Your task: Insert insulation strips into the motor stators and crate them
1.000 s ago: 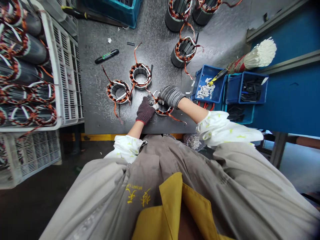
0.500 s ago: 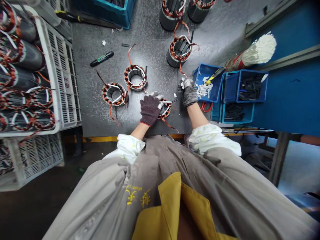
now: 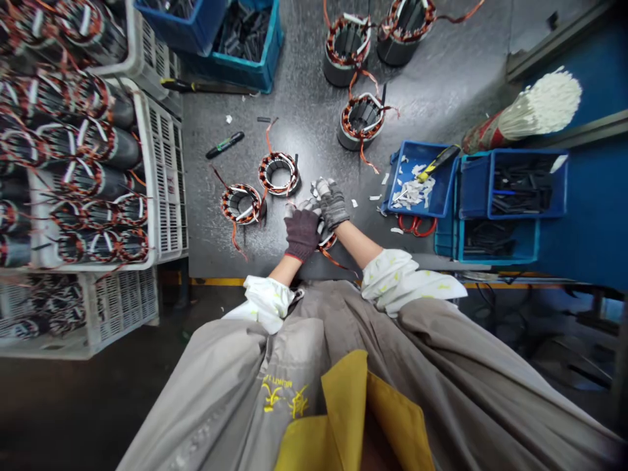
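Currently, the copper-wound stator (image 3: 328,242) lies mostly hidden under both gloved hands. The left hand (image 3: 303,232) and right hand (image 3: 332,204) meet over it, fingers bunched; whether they grasp anything cannot be told. Left of that stator stand two others (image 3: 240,203), orange leads loose. Beyond it are a blue tray (image 3: 419,152) of white scraps and another stator (image 3: 362,122), leads also loose. Further left, a white crate (image 3: 150,170) holds many more stators.

A dark speckled workbench (image 3: 441,85) meets a blue panel (image 3: 596,222), with white slatted crates (image 3: 122,320) standing on a dark floor (image 3: 63,405).
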Demonstrator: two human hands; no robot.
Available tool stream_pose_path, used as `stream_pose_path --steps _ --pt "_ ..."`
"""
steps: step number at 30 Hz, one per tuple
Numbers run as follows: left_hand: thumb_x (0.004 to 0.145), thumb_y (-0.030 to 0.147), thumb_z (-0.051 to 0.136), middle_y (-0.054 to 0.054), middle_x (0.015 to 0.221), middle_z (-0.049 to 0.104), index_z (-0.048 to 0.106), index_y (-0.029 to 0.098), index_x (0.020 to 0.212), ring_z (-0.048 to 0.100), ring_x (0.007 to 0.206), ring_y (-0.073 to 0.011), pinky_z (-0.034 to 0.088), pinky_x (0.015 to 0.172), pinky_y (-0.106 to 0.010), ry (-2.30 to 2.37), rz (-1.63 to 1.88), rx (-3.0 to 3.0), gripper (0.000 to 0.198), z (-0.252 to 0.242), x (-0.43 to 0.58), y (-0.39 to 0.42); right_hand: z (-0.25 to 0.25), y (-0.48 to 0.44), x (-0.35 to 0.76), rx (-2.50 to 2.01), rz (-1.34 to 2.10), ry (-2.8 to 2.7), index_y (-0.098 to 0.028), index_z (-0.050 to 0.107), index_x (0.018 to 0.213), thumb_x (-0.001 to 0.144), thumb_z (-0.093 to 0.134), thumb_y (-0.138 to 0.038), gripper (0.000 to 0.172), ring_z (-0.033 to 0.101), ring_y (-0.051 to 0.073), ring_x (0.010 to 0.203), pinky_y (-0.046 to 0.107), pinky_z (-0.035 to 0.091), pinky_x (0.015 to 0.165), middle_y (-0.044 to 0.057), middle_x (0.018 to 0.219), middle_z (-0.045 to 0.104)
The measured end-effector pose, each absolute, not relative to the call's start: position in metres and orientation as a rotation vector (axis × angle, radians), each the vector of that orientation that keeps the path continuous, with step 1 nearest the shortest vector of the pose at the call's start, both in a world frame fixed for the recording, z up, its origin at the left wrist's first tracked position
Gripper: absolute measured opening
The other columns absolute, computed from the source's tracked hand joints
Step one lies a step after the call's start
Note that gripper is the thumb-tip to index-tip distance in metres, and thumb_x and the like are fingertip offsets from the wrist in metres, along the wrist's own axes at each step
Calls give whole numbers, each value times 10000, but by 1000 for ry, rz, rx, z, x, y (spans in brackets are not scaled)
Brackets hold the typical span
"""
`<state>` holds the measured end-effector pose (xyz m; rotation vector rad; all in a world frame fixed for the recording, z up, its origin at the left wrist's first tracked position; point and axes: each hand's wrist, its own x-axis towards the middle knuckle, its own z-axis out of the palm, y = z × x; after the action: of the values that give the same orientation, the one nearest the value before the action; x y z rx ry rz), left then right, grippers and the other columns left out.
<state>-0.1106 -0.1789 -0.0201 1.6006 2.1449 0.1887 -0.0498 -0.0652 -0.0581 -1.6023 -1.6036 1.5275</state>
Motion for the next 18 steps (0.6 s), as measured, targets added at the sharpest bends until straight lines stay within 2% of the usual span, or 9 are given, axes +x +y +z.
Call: stream_pose_path --steps 3,7,10,13,16,18 --pt "1069 312 689 -151 1760 645 745 317 1577 441 1751 -418 213 1453 -769 2313 294 1560 511 -5 -134 -204 -58 -74 -62 -1561 1543 -1577 -185 751 1407 1193 457 -422 434 793 219 1154 386 674 1093 129 1242 838" --pt "1062 410 713 -172 1876 499 635 308 1723 296 1825 -439 207 1450 -785 2476 253 1418 674 7 -183 -231 -62 -75 -64 -1660 1391 -1709 -135 740 1394 1188 421 -366 444 787 197 1126 327 652 1054 154 1278 840" --pt "1074 404 669 -205 1837 544 527 261 1808 365 1796 -440 212 1463 -759 2526 198 1374 762 8 -219 -240 -65 -69 -54 -1811 1121 -2006 -91 740 1424 1156 499 -364 452 771 253 1244 385 601 1167 219 1393 801" --pt "1071 385 659 -221 1775 613 517 217 1811 494 1719 -440 248 1470 -712 2518 121 1421 772 13 -250 -240 -67 -66 -50 -1748 953 -2424 -144 772 1458 1068 684 -364 457 745 317 1351 433 562 1239 225 1535 752" --pt "1021 370 728 -222 1708 679 591 206 1751 606 1620 -461 384 1413 -689 2427 15 1471 761 29 -280 -234 -70 -67 -53 -1672 922 -2611 -176 848 1315 1066 640 -283 342 784 322 1279 429 600 1187 210 1446 805" --pt "1000 367 756 -198 1680 708 652 209 1689 651 1580 -434 471 1377 -611 2309 47 1541 714 46 -299 -227 -73 -69 -49 -1743 907 -2569 -159 853 1293 1104 545 -271 379 803 325 1221 442 619 1151 226 1369 831"
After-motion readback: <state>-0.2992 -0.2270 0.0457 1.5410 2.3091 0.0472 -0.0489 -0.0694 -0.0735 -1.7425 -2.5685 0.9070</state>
